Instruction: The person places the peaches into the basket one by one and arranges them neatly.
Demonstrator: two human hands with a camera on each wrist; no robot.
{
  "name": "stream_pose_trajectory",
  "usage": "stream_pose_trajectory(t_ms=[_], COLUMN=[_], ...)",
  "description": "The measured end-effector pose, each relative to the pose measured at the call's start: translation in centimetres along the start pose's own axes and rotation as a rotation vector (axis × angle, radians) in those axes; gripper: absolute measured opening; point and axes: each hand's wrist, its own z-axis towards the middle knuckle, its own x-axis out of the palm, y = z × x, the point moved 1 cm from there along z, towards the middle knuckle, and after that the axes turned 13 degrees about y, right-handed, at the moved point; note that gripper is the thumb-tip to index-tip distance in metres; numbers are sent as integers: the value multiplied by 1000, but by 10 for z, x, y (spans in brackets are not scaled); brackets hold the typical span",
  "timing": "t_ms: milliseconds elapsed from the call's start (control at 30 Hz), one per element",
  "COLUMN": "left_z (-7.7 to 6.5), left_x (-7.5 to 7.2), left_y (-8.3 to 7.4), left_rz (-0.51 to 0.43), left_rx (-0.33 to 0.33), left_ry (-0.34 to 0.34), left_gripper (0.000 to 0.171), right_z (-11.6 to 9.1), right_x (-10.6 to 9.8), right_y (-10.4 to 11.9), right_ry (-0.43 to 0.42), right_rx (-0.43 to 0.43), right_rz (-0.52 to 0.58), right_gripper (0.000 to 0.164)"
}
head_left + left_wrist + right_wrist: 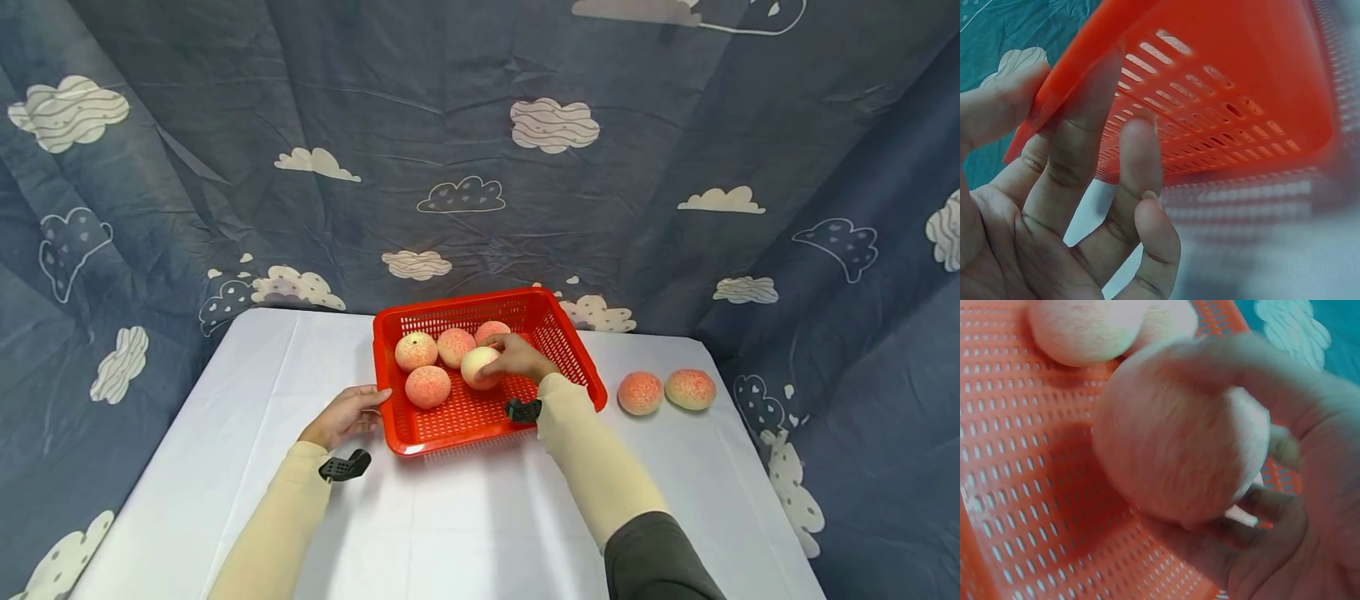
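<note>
A red plastic basket point(468, 425) with slotted walls stands on the white table. My left hand point(347, 418) pinches its left rim; in the left wrist view the thumb point(1004, 103) lies on one side of the rim and fingers on the other. Inside the basket, my right hand point(519, 357) grips a pale pink-and-cream peach point(480, 367), its fingers and thumb around the fruit. In the right wrist view, this peach point(1175, 437) is over the slotted basket floor. Several other peaches lie in the basket's left and back part, among them a pink one point(428, 387) and a creamier one point(416, 351).
Two peaches, one pinkish point(641, 393) and one more orange point(691, 389), sit on the white table point(465, 525) right of the basket. Behind and at both sides hangs a dark blue curtain point(450, 92) with cloud prints, close to the basket's back rim.
</note>
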Motion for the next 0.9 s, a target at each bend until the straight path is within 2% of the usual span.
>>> stream_pose_trajectory(t_ms=[167, 400, 533, 667, 733, 900], left_z=[1, 1, 1, 0, 0, 0], left_x=[0, -2, -2, -1, -1, -1], left_y=[1, 1, 1, 0, 0, -1], left_rz=[-13, 5, 3, 3, 0, -5], left_rx=[1, 1, 0, 2, 0, -1], left_ry=[2, 12, 23, 33, 30, 31], left_gripper=[36, 40, 42, 44, 44, 45], right_z=[8, 20, 23, 23, 22, 20], right_x=[10, 26, 33, 36, 36, 34], right_y=[2, 0, 1, 5, 7, 3], right_ry=[19, -39, -84, -121, -120, -97], right_rx=[25, 65, 120, 154, 153, 131], right_rz=[-53, -86, -141, -216, -213, -122], right_gripper=[54, 45, 37, 36, 37, 40])
